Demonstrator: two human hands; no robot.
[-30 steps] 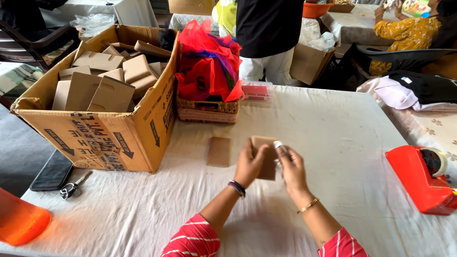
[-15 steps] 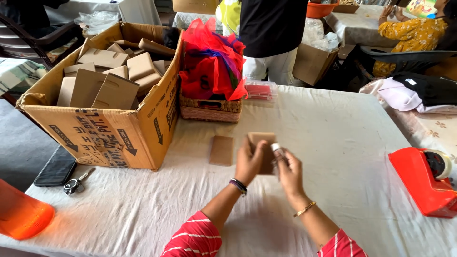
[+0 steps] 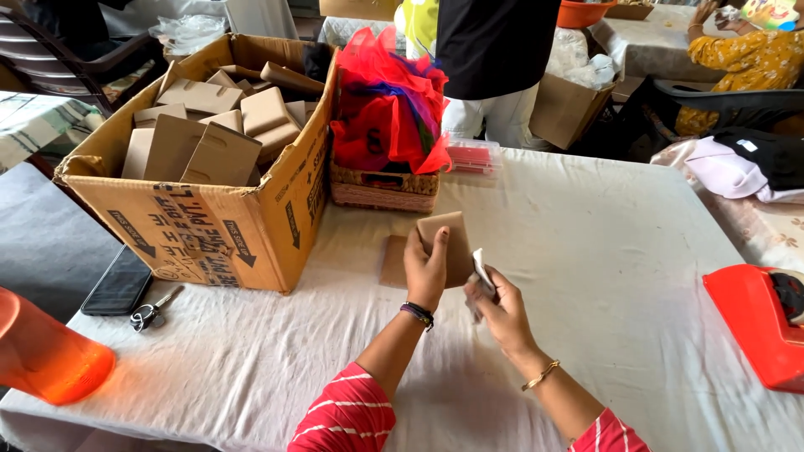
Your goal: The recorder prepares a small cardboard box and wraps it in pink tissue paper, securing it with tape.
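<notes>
Brown card piece stands up in the left hand, its grip pinching one edge, so the right hand, pinching a white strip, can reach it.

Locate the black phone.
Head view, far left: the flat black phone lies on the white tablecloth beside the keys, below the big cardboard box.

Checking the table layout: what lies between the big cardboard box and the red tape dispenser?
In the head view, the left hand holding a brown card, the right hand, and bare white tablecloth.
</notes>
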